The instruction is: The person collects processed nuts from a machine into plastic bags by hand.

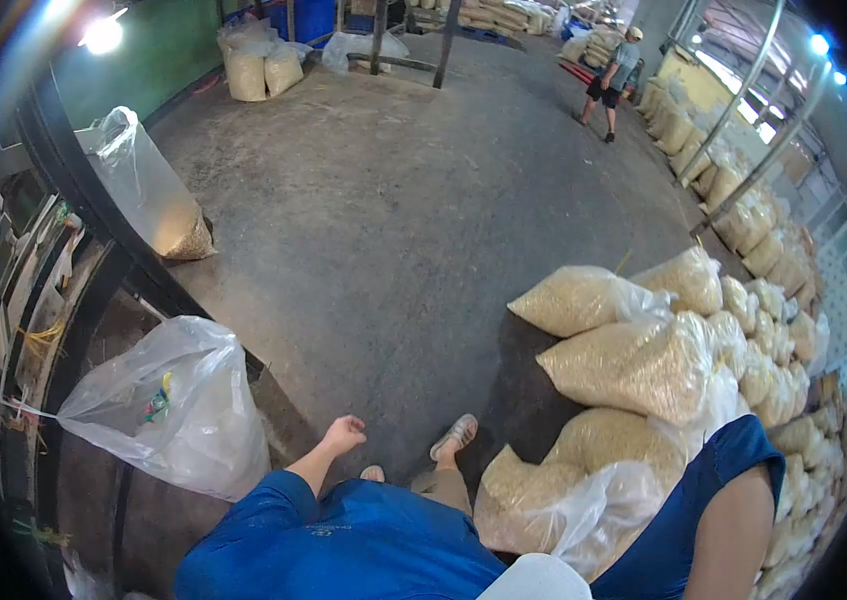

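My left hand (pixel 345 436) hangs in front of my body above the floor, its fingers loosely curled and slightly apart, with nothing visible in it. To its left, a large clear plastic bag (pixel 183 420) with a small green and yellow item in it is tied to a frame. My right arm is raised and bent at the lower right; its hand is out of view. Near that arm are filled plastic sacks of pale flakes (pixel 633 365), stacked on the floor.
A part-filled clear bag (pixel 148 190) leans by the dark metal frame (pixel 113 215) at left. Sacks (pixel 263 70) stand at the back left. A person (pixel 615 82) walks at the back right, beside a long row of sacks (pixel 678 125). Slanted poles (pixel 758 165) rise there.
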The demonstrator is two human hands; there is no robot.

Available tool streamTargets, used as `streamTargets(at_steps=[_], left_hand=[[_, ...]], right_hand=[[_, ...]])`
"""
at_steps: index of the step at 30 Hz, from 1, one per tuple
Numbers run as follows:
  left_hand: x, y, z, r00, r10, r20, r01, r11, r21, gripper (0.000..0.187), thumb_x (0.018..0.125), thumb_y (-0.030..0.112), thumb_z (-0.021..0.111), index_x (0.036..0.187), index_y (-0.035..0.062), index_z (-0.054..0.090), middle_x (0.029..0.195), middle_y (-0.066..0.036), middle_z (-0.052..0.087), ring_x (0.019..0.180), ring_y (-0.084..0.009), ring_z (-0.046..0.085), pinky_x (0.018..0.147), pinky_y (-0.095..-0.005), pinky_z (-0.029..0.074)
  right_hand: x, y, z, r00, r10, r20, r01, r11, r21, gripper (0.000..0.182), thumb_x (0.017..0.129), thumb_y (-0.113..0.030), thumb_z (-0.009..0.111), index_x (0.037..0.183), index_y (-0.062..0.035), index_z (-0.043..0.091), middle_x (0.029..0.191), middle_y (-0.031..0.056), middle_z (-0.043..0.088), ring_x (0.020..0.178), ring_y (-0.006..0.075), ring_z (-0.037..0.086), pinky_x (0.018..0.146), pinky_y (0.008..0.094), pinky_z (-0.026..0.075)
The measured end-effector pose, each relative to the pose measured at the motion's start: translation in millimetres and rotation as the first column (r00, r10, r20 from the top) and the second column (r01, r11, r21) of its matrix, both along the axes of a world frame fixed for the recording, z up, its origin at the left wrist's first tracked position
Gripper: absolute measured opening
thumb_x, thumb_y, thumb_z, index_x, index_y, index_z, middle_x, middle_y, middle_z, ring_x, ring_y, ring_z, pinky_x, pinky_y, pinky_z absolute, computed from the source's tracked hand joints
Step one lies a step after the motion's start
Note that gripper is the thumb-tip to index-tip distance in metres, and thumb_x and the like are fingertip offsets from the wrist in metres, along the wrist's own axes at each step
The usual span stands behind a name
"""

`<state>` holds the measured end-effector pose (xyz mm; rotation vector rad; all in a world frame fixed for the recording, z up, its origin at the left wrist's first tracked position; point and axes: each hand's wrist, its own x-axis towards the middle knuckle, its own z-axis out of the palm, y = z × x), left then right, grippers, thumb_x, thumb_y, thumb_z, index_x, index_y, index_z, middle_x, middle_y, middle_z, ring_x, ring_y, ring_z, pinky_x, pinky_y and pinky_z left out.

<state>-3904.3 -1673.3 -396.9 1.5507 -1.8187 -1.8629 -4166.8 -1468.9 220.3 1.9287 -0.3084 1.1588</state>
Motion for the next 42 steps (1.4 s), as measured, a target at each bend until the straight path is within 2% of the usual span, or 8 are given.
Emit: streamTargets(at_steps=[3, 5, 8, 10, 13, 25, 31, 42], left_hand=[[-10, 0, -61, 0.947, -0.04, 0.32, 0.091, 0.985, -0.145, 0.035, 0.064, 0.018, 0.072, 0.096, 0.0053, 0.066, 0.076, -0.009, 0.067, 0.069, -0.0189, 0.064, 0.067, -0.0319, 0.051], [-16, -1, -41, 0.872, -0.09, 0.48, 0.099, 0.995, 0.006, 0.032, 0.063, 0.02, 0.072, 0.092, 0.0069, 0.068, 0.081, -0.011, 0.069, 0.074, -0.0234, 0.065, 0.071, -0.0339, 0.051], [-36, -40, -75, 0.848, -0.268, 0.458, 0.263, 0.962, 0.077, 0.032, 0.063, 0.024, 0.073, 0.09, 0.0064, 0.069, 0.082, -0.011, 0.069, 0.077, -0.0251, 0.066, 0.074, -0.0345, 0.051], [-67, -36, -46, 0.895, 0.126, 0.427, -0.156, 0.987, 0.036, 0.031, 0.065, 0.025, 0.073, 0.09, 0.0066, 0.069, 0.086, -0.012, 0.069, 0.083, -0.0251, 0.066, 0.077, -0.035, 0.051], [-140, -71, -19, 0.828, 0.32, 0.461, -0.282, 0.947, -0.151, 0.03, 0.066, 0.023, 0.072, 0.091, 0.0068, 0.069, 0.091, -0.013, 0.069, 0.089, -0.0246, 0.066, 0.08, -0.0349, 0.051], [-239, -199, -42, 0.783, 0.438, 0.442, -0.499, 0.866, 0.027, 0.051, 0.067, 0.029, 0.076, 0.108, 0.0031, 0.061, 0.097, -0.015, 0.067, 0.089, -0.0252, 0.065, 0.081, -0.0337, 0.051], [-277, -349, -94, 0.76, 0.538, 0.364, -0.597, 0.799, 0.068, 0.057, 0.071, 0.041, 0.073, 0.107, -0.0021, 0.062, 0.095, -0.017, 0.067, 0.077, -0.0231, 0.066, 0.066, -0.0359, 0.053], [-312, -667, -1, 0.753, 0.653, 0.079, -0.657, 0.738, 0.158, 0.034, 0.082, 0.03, 0.066, 0.098, 0.0008, 0.059, 0.075, -0.007, 0.063, 0.061, -0.0147, 0.057, 0.055, -0.0293, 0.047]], right_hand=[[-62, -41, -4, 0.999, 0.036, 0.013, -0.036, 0.999, -0.002, 0.025, 0.079, -0.024, 0.065, 0.096, -0.0064, 0.058, 0.088, 0.0054, 0.057, 0.082, 0.0175, 0.055, 0.074, 0.0325, 0.044], [-107, -62, -5, 0.998, 0.057, 0.021, -0.057, 0.998, -0.006, 0.025, 0.079, -0.024, 0.064, 0.096, -0.0062, 0.058, 0.089, 0.0057, 0.057, 0.082, 0.0178, 0.055, 0.074, 0.0328, 0.045], [-181, -105, 6, 0.993, 0.118, 0.016, -0.118, 0.993, -0.02, 0.025, 0.08, -0.024, 0.063, 0.097, -0.006, 0.058, 0.09, 0.0062, 0.057, 0.083, 0.0181, 0.055, 0.075, 0.0332, 0.045], [-228, -134, 7, 0.987, 0.158, 0.036, -0.158, 0.987, -0.016, 0.026, 0.08, -0.025, 0.062, 0.097, -0.0058, 0.058, 0.09, 0.0065, 0.057, 0.084, 0.0184, 0.055, 0.075, 0.0334, 0.045], [-285, -187, 6, 0.969, 0.24, 0.066, -0.239, 0.971, -0.027, 0.026, 0.081, -0.025, 0.061, 0.098, -0.0055, 0.058, 0.091, 0.0069, 0.057, 0.085, 0.0188, 0.055, 0.076, 0.0338, 0.045], [-367, -452, -10, 0.848, 0.524, 0.078, -0.528, 0.848, 0.044, 0.028, 0.083, -0.027, 0.057, 0.1, -0.0044, 0.058, 0.094, 0.0087, 0.058, 0.088, 0.0202, 0.055, 0.079, 0.0354, 0.045], [-342, -616, 4, 0.798, 0.602, 0.008, -0.601, 0.795, 0.082, 0.03, 0.084, -0.028, 0.055, 0.101, -0.0038, 0.058, 0.096, 0.0096, 0.058, 0.09, 0.0209, 0.055, 0.08, 0.0362, 0.045], [-338, -859, 5, 0.747, 0.664, 0.025, -0.663, 0.743, 0.092, 0.033, 0.086, -0.03, 0.051, 0.103, -0.0028, 0.058, 0.099, 0.0112, 0.058, 0.093, 0.0223, 0.056, 0.083, 0.0377, 0.045]])
